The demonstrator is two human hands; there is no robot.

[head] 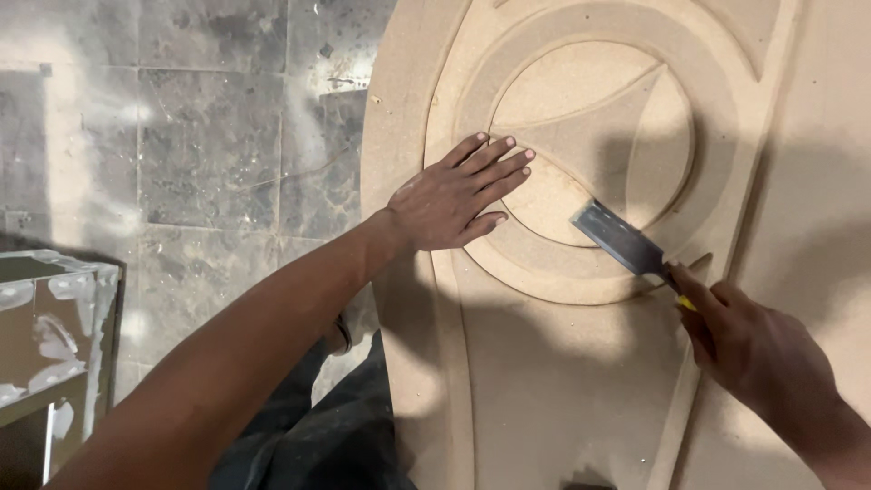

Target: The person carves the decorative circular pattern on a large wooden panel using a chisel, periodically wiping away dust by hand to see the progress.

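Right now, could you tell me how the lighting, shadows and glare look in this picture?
In the head view, soft dark shadows lie over the carved board, below the left hand and around the right hand; the chisel blade is sharp and dull grey, without glare; the tiled floor shows washed-out bright patches, and the glass panel at lower left carries pale reflections.

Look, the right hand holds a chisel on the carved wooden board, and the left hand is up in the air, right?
Not quite. The left hand lies flat on the carved board, as the head view shows. The right hand does hold the chisel on it.
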